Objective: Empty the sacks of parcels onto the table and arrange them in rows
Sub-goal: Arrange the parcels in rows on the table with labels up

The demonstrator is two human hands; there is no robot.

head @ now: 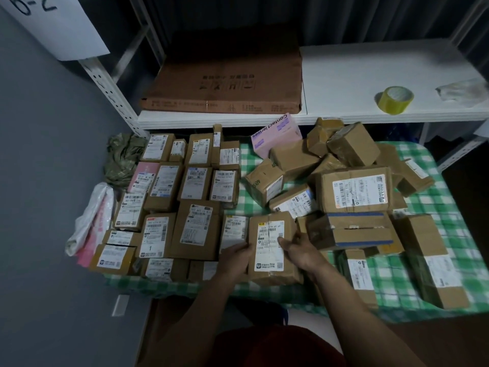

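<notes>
The left hand (236,254) and right hand (300,250) had their fingers clamped on a brown cardboard parcel (270,250) with a white label, at the green-checked bench (447,205) edge; tidy parcel rows (185,197) lay left of the fingers.

The pink box (276,135) carries "Contact lenses" along its side. Far up and left of it, a white paper sheet (53,22) shows a handwritten "6-2", upside down. Below and right of the pink box, a large carton (354,192) has a label that seems to read "S07-P802 170". Straight below the pink box, a brown parcel (270,250) has "1098" on its label. Below and left, a labelled parcel (154,238) bears a handwritten "1". The other labels are too blurred to read.
</notes>
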